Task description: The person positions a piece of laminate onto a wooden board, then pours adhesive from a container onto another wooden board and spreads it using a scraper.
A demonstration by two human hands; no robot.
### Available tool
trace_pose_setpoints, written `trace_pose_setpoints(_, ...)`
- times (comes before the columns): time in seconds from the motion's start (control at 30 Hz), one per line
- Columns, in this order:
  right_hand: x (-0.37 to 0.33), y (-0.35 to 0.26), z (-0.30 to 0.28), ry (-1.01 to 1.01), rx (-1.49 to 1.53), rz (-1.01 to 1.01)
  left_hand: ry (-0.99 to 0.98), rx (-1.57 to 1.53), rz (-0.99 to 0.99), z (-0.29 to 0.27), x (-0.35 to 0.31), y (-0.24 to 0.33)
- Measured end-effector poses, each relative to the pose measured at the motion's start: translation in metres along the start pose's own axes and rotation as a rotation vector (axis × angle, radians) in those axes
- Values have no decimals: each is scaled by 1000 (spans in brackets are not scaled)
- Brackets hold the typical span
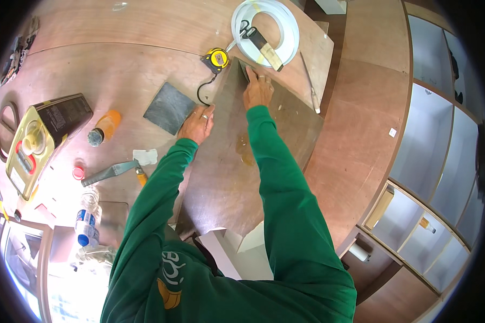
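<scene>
both hands press flat, fingers spread: left hand [197, 124] and right hand [257, 90] on the stiff, probably heavy brown panel [237, 172], frame centre; best gripped by its edges.

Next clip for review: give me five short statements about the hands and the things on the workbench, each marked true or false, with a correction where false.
1. Both hands rest on the brown board. True: the left hand is at its left edge and the right hand is near its far corner.
2. The yellow tape measure lies in the left hand. False: it sits on the bench beyond the board, apart from both hands.
3. A dark grey square tile lies left of the left hand. True.
4. The putty knife is held in the right hand. False: it lies untouched on the bench.
5. The white coil of edging strip lies on the board. False: it lies beyond the far corner.
</scene>
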State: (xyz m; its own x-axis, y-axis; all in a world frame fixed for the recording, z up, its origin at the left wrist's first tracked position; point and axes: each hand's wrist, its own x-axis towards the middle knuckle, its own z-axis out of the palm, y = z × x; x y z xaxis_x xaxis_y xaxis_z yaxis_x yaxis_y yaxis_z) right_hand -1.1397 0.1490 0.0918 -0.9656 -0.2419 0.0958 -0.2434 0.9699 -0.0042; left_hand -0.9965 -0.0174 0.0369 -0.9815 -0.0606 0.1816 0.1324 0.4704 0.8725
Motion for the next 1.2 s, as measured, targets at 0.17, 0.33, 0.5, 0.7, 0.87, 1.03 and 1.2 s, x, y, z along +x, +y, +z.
trace_pose_setpoints(0.17,-10,0,-11,-165,-50,2,-27,-9,-30,-1,-1,2)
trace_pose_setpoints(0.33,-13,8,-33,-226,29,-54,-40,-4,-46,-5,-1,2)
trace_pose_setpoints(0.5,12,-1,-24,-127,-12,9,-38,2,-47,-6,1,5)
trace_pose_setpoints(0.7,12,1,-1,-90,-127,-20,-38,21,-30,-2,1,3)
trace_pose_setpoints(0.87,-3,-6,-14,-173,-68,-61,-36,5,-48,-1,-2,0)
trace_pose_setpoints(1.03,1,-13,-30,-173,-26,-59,-23,3,-40,-4,-2,-1)
trace_pose_setpoints(1.2,19,-18,-12,-122,-57,-50,-34,-15,-63,-6,1,5)
